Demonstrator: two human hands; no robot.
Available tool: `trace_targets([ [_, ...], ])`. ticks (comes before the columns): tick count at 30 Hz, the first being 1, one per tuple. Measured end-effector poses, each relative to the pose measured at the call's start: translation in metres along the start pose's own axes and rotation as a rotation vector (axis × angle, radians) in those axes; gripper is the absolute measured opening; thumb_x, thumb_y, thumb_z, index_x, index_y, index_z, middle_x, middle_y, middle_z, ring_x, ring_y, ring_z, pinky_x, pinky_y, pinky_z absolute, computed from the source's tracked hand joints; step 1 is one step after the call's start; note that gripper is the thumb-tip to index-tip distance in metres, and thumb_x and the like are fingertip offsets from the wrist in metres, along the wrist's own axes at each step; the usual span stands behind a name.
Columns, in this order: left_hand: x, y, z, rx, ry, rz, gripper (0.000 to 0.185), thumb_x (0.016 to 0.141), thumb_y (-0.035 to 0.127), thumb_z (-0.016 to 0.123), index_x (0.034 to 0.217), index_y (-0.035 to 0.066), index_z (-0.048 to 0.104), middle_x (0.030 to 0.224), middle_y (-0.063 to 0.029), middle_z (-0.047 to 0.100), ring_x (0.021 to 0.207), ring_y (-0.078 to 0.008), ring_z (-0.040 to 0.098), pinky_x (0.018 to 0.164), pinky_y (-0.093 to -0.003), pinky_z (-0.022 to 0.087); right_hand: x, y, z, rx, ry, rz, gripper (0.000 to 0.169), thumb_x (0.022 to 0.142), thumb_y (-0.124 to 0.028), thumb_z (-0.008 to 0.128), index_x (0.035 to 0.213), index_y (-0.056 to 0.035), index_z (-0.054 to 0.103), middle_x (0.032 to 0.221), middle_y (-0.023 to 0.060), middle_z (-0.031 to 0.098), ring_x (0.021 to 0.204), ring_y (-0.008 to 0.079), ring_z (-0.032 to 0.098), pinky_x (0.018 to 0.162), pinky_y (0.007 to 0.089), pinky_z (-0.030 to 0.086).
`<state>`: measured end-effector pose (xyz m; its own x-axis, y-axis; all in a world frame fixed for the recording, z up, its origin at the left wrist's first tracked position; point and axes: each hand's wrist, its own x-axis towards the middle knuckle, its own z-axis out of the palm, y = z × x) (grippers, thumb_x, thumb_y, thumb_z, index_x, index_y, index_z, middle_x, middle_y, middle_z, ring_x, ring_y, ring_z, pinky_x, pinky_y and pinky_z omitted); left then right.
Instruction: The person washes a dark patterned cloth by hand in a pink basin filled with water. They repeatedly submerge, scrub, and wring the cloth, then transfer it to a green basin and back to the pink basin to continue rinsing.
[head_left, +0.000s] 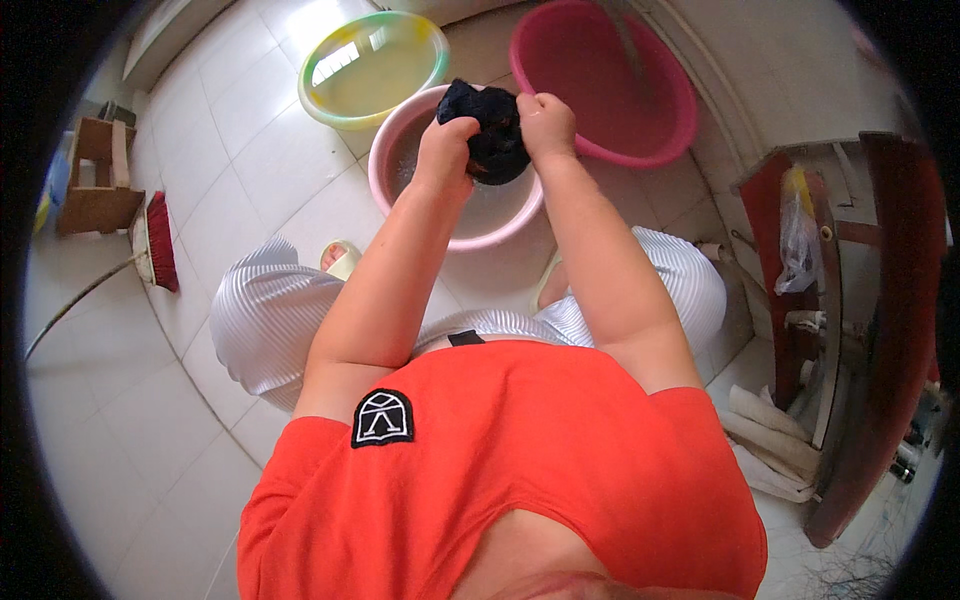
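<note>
Both of my hands grip a dark, bunched wet cloth (496, 139) above a light pink plastic basin (381, 176) that holds cloudy water. My left hand (444, 154) closes on the cloth's left side, thumb on top. On its right side, my right hand (547, 126) is clenched around the edge. Part of the cloth is hidden by my fingers. Beyond the pink basin, to the left, stands a green and yellow basin (306, 94) of murky water. A larger deep pink basin (686, 139) with dark water is at the right, close to my right hand.
A red-bristled broom (161, 244) and a wooden box-like frame (101, 206) are at the left on the tiled floor. At the right stands a dark red wooden piece of furniture (877, 337) with a plastic bag (797, 251) and folded cloths (772, 442). A pipe runs along the right wall.
</note>
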<state>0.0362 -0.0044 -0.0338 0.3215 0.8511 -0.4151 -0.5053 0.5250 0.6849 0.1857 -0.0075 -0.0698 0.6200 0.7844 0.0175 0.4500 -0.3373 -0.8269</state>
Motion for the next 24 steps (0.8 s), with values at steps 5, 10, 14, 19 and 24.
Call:
trace_targets([
  [5, 0.001, 0.040, -0.005, 0.221, -0.347, 0.175, 0.046, 0.069, 0.003, 0.059, 0.114, 0.000, 0.059, 0.099, -0.0073, 0.064, 0.092, -0.0216, 0.061, 0.086, -0.0327, 0.048, 0.022, 0.026, -0.004, 0.798, -0.371, 0.336, 0.065, 0.085, -0.054, 0.063, 0.120, 0.0002, 0.061, 0.109, 0.0100, 0.066, 0.098, 0.0240, 0.064, 0.091, 0.0361, 0.049],
  [10, 0.001, 0.048, -0.013, 0.469, -0.477, 0.125, 0.062, 0.061, 0.002, 0.067, 0.122, -0.002, 0.059, 0.111, -0.0078, 0.066, 0.102, -0.0199, 0.063, 0.096, -0.0327, 0.047, -0.006, -0.029, -0.032, 1.024, -0.733, 0.293, 0.102, 0.073, -0.083, 0.057, 0.136, -0.0045, 0.052, 0.130, 0.0114, 0.060, 0.118, 0.0232, 0.059, 0.102, 0.0380, 0.047],
  [14, -0.001, 0.047, -0.012, 0.536, -0.527, 0.071, 0.065, 0.058, 0.001, 0.067, 0.123, -0.002, 0.059, 0.108, -0.0072, 0.065, 0.100, -0.0206, 0.062, 0.096, -0.0311, 0.046, 0.004, -0.025, -0.038, 1.040, -0.796, 0.272, 0.066, 0.082, -0.060, 0.068, 0.122, -0.0093, 0.064, 0.114, 0.0050, 0.068, 0.104, 0.0188, 0.064, 0.090, 0.0361, 0.051],
  [19, 0.018, 0.035, -0.032, 0.350, -0.359, 0.134, 0.052, 0.067, 0.004, 0.063, 0.119, -0.001, 0.061, 0.105, -0.0075, 0.066, 0.095, -0.0195, 0.061, 0.089, -0.0291, 0.046, 0.002, -0.053, -0.050, 0.957, -0.622, 0.088, 0.035, 0.083, -0.021, 0.077, 0.112, -0.0050, 0.065, 0.103, 0.0051, 0.069, 0.093, 0.0160, 0.066, 0.082, 0.0300, 0.054],
  [24, 0.052, 0.008, -0.054, 0.378, -0.045, 0.160, 0.050, 0.084, 0.028, 0.068, 0.127, 0.004, 0.056, 0.113, -0.0124, 0.063, 0.095, -0.0218, 0.060, 0.085, -0.0364, 0.048, 0.000, -0.072, -0.037, 0.753, -0.272, -0.258, 0.028, 0.080, -0.018, 0.080, 0.100, -0.0029, 0.065, 0.093, 0.0048, 0.069, 0.086, 0.0172, 0.066, 0.078, 0.0307, 0.053],
])
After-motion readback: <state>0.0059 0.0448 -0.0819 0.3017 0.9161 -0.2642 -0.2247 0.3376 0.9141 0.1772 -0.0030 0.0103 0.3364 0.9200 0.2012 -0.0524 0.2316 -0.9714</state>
